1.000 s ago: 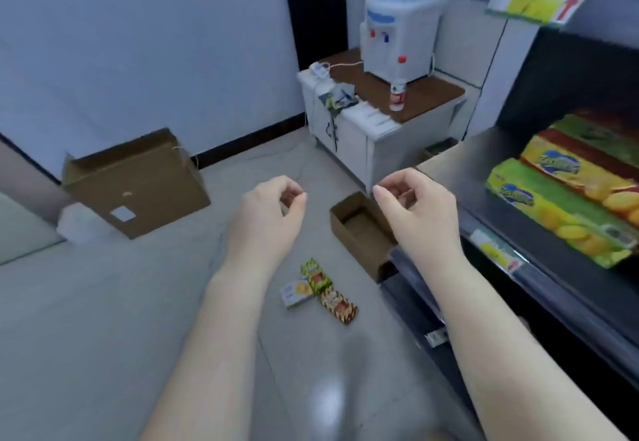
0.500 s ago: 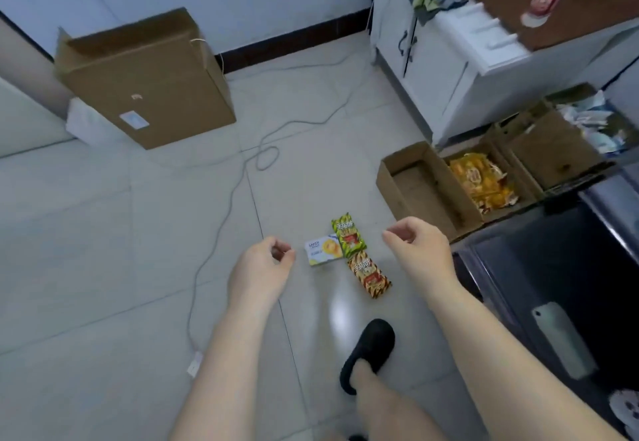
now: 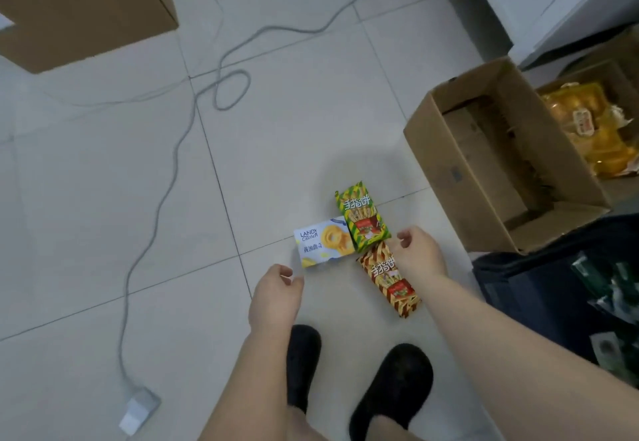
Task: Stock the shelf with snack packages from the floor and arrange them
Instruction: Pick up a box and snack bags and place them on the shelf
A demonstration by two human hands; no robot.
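A person bends over a tiled floor [image 3: 103, 198] where three snack packages lie clustered just beyond a pair of black slippers [image 3: 390, 388]: a white butter-cookie box [image 3: 323, 242] at left, a green biscuit-stick pack [image 3: 361, 221] overlapping its right end, and a brown biscuit-stick pack [image 3: 389, 280] angled nearer the feet. The left hand [image 3: 275, 297], fingers loosely curled and holding nothing, hangs just short of the cookie box's near left corner, apparently lined up to take it. The right hand [image 3: 420, 254], also empty with fingers half spread, hovers over the top of the brown pack beside the green one; whether it touches the wrapper cannot be told. With both hands lowered to the pile at once, the likely intent is to gather several packs in a single pickup before turning to the shelf, whose dark lower edge [image 3: 539, 285] shows at right. To the right of the snacks stands an open cardboard box [image 3: 446, 178], seemingly empty, and beyond it a second carton holding yellow bags [image 3: 587, 122]. A grey cable [image 3: 173, 164] trails across the tiles to an adapter [image 3: 138, 409] at near left, well clear of the packs. Another large carton [image 3: 79, 8] sits at far left. None of the three packs has been lifted yet.
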